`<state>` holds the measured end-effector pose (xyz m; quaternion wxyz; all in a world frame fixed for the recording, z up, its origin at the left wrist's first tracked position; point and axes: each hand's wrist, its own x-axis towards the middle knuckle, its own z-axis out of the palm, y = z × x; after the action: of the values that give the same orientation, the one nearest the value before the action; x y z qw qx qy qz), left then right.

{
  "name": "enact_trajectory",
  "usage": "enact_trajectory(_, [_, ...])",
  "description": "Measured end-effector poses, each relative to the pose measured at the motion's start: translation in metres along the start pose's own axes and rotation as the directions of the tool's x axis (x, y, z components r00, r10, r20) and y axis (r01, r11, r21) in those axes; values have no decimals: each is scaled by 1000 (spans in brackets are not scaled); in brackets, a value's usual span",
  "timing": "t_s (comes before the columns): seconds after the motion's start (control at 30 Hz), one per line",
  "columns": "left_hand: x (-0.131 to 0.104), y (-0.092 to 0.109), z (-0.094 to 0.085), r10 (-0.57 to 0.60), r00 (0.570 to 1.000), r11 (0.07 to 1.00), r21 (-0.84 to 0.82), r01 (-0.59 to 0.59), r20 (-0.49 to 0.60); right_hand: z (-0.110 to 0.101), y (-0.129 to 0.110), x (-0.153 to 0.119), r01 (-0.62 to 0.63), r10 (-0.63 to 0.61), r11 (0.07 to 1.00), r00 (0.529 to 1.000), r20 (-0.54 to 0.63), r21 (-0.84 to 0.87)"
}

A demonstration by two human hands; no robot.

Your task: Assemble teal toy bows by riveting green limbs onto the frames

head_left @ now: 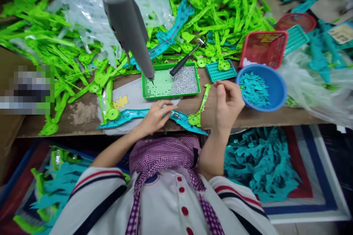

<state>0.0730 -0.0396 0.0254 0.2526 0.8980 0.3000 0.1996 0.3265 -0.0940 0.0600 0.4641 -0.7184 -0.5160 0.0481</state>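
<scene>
The teal strip [125, 116], a long curved piece, lies crosswise on the counter [248, 118] at its near edge, in front of the person's body. The left grip [154, 118] is over its middle stretch, palm down, with fingers part-bent and slightly spread; it is open and not closed round the strip. The view does not show how firmly the fingers bear on it. The right grip [229, 102] is raised beyond the strip's right end and apart from it, fingers curled in and the tips of thumb and forefinger brought together; whether a small item is pinched there cannot be determined. A green arm [194, 119] with a round end lies at the strip's right portion, between the two hands, and a second round-ended piece, the green bracket [112, 114], is at its left portion. A grey sheet [132, 91] bearing a yellow figure extends beneath the strip. Beyond the strip is a green tray [171, 97], its right part filled with small metal parts [186, 82]. A hammer [183, 61] has its handle end over the tray and its head outside the far side. A grey power driver [128, 29] hangs with its tip above the tray's left part. The blue bowl [277, 90], holding small teal pieces [253, 87], is just beside the right grip, on its outer side; a red basket [264, 33] is behind the bowl.
</scene>
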Motion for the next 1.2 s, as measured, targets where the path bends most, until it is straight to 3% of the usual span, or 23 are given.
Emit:
enact_trajectory(0.07, [-15, 18, 0, -23, 997, 998, -62, 19, -69, -1, 22, -6, -32, 32, 999, 999, 16, 20])
enact_trajectory(0.13, [-20, 36, -1, -39, 990, 993, -114, 24, -136, -2, 48, -23, -74, 70, 997, 992, 104, 38])
enact_trajectory(0.2, [-9, 52, 2, -47, 985, 987, -160, 20, -164, 0, 70, -42, -111, 101, 993, 978, 182, 47])
enact_trajectory(0.27, [20, 58, 11, -52, 991, 977, -212, 25, -120, 4, 83, -56, -119, 105, 992, 967, 233, 47])
enact_trajectory(0.33, [57, 54, 28, -75, 997, 970, -229, 76, 14, 9, 89, -61, -104, 92, 994, 960, 266, 32])
enact_trajectory(0.4, [91, 43, 49, -151, 974, 964, -195, 183, 168, 14, 92, -62, -78, 77, 997, 956, 283, -7])
enact_trajectory(0.5, [117, 26, 75, -190, 927, 941, -210, 266, 323, 17, 95, -60, -18, 36, 998, 958, 285, -64])
enact_trajectory(0.7, [124, 18, 92, -366, 823, 760, -370, 534, 435, 13, 97, -53, 91, -57, 993, 928, 367, -75])
enact_trajectory(0.87, [133, 15, 94, -379, 762, 645, -441, 625, 526, 7, 95, -35, 71, -29, 995, 868, 496, -67])
enact_trajectory(0.97, [136, 12, 95, -364, 762, 653, -436, 619, 536, 4, 95, -24, 50, 2, 996, 804, 595, -71])
enact_trajectory(1.13, [137, 10, 98, -371, 788, 720, -384, 578, 491, 3, 97, -5, -68, 44, 998, 737, 674, 10])
enact_trajectory(1.2, [137, 11, 100, -377, 791, 735, -363, 572, 482, 4, 98, 4, -108, 87, 994, 682, 726, -17])
